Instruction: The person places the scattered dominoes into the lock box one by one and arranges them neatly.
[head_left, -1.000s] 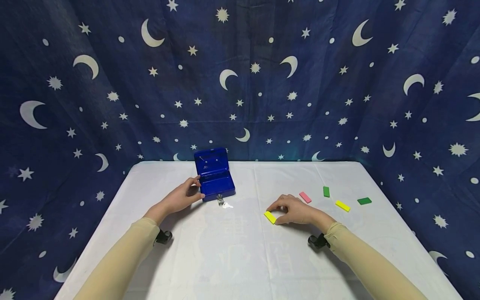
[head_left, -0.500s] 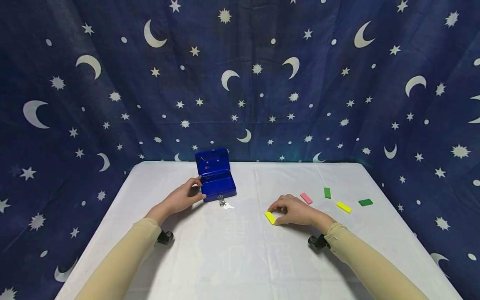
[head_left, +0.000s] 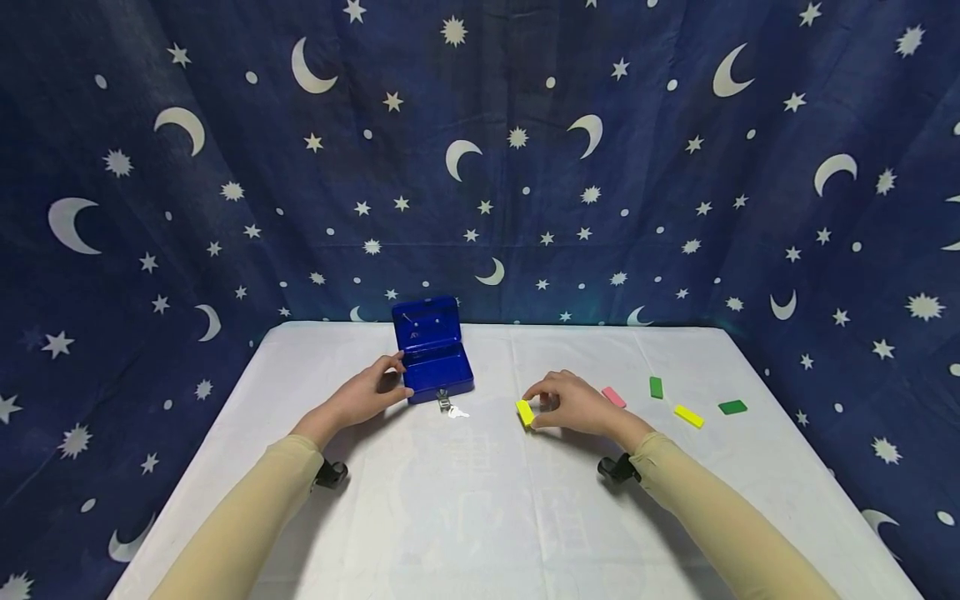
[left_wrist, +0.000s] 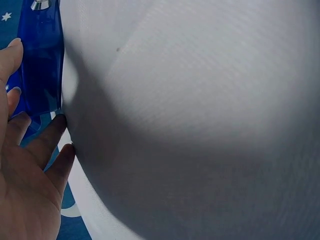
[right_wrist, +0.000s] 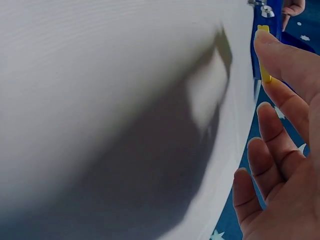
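1. Yellow blk point(head_left: 525, 413), R of blue box point(head_left: 437, 372): pinched in R-hand grip point(head_left: 576, 405).
2. L-hand grip point(head_left: 358, 398): relaxed, thumb + finger touching box's L side.
3. Keys point(head_left: 457, 412): just in front of box.
4. Pink blk point(head_left: 613, 397): on desk point(head_left: 420, 500), well R of box.

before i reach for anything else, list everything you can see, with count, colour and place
Curtain: 1, navy with white moons and stars, behind and both sides
Tablecloth: 1, white, beneath everything
Box: 1, blue, lid open, back left of table
Lock: 1, silver, box's front
Keys: count unclear, silvery, beside lock
Held block: 1, yellow, above table middle
Pink block: 1, pink, right side
Green blocks: 2, green, right side
Flat yellow block: 1, yellow, between green ones
Wrist cameras: 2, black, under wrists
Sleeves: 2, beige, both arms
Left hand: 1, bare, touching box's left side
Right hand: 1, bare, pinching held block
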